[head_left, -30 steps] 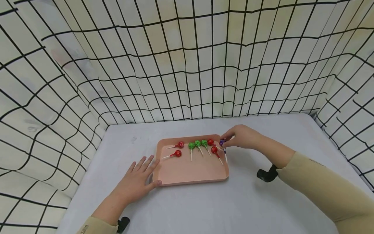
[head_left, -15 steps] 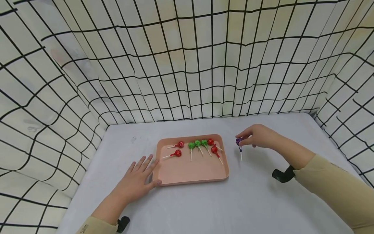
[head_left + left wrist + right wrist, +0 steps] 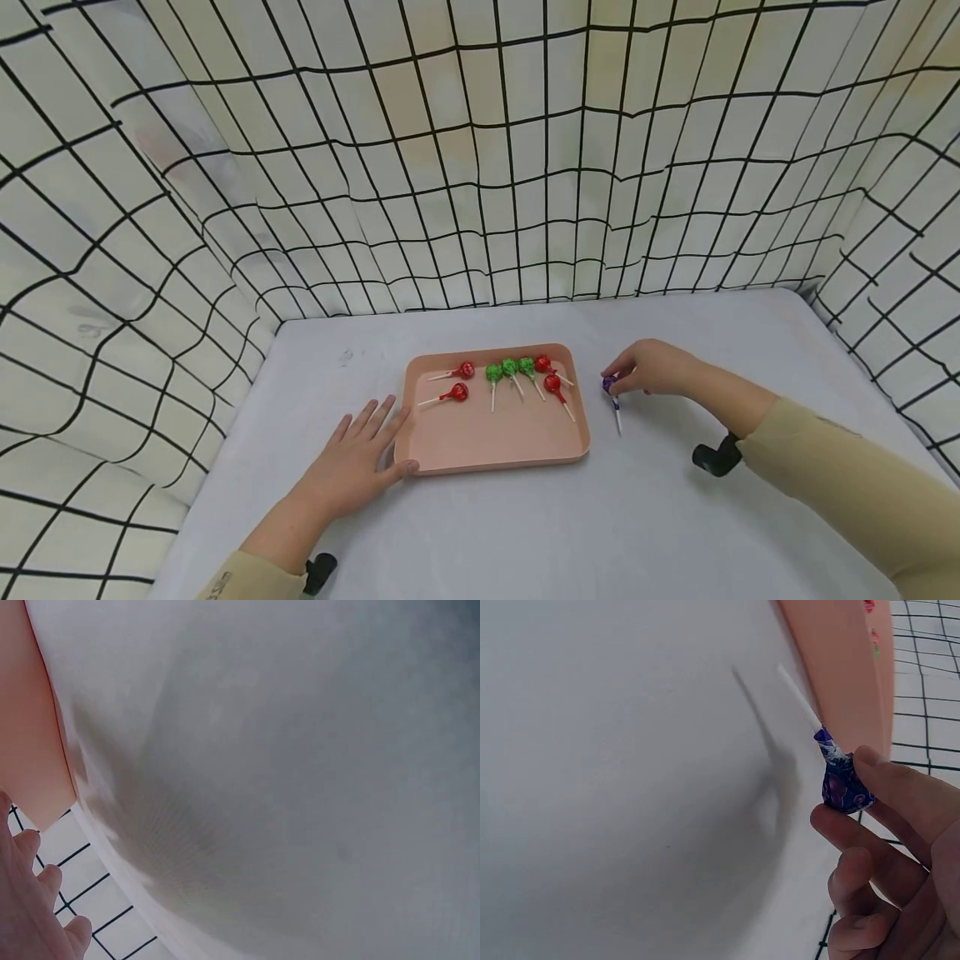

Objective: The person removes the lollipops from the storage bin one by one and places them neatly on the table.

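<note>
Dipping toward the bench, the right hand is pinching the purple lollipop beside the tray, now parting it from the red and green lollipops; the left hand is lying fingers-spread opposite.

I watch from afar as the right hand pinches a lollipop between thumb and finger. Its white stick slants away from the hand. Past the lollipop I see the tray and a grid; beside the lollipop, a shadow darkens the table.
</note>
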Available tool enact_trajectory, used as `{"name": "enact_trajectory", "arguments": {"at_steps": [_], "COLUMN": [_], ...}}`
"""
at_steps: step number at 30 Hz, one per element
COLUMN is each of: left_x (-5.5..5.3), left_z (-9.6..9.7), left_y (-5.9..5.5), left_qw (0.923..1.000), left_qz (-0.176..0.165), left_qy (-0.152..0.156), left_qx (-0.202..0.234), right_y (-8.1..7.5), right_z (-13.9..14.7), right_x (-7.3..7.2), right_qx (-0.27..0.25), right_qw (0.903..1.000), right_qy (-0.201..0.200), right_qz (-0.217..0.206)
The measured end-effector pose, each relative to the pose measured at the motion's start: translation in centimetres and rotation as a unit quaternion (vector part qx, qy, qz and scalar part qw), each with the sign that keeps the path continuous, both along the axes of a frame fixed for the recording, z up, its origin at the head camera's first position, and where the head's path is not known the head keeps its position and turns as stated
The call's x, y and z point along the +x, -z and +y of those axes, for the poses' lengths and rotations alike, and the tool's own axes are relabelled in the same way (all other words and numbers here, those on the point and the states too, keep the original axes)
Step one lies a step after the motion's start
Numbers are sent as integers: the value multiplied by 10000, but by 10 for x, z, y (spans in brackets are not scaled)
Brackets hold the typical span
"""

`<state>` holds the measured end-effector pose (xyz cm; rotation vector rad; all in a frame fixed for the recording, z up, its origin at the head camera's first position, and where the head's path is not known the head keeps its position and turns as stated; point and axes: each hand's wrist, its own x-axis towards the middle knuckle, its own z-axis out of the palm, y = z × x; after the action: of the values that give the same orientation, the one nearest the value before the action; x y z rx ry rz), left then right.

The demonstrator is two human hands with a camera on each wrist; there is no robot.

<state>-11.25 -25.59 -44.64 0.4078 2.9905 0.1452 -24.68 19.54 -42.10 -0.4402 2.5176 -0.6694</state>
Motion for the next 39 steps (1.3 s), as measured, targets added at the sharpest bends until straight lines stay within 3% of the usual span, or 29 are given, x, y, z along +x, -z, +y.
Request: {"name": "enact_trajectory", "arguments": {"at_steps": [9, 23, 33, 39], "left_x": [-1, -3, -2, -1], "left_z": [1, 1, 1, 1], "left_y": [1, -1, -3, -2], "left_qw": [10000, 10000, 10000, 9999], "left_qz": [-14, -29, -91, -101], "left_qy": [-19, 5, -9, -4], "left_qx": [-40, -24, -22, -30], "right_y": [9, 13, 4, 0], "right_z": [-1, -1, 3, 3], "right_x": [-4, -7, -10, -11], "right_qx": [144, 348, 397, 356], "right_qw": [9999, 9989, 9970, 9977], "right_qy": [-82, -187, -315, -235], "right_qz": [-42, 251, 589, 530]}}
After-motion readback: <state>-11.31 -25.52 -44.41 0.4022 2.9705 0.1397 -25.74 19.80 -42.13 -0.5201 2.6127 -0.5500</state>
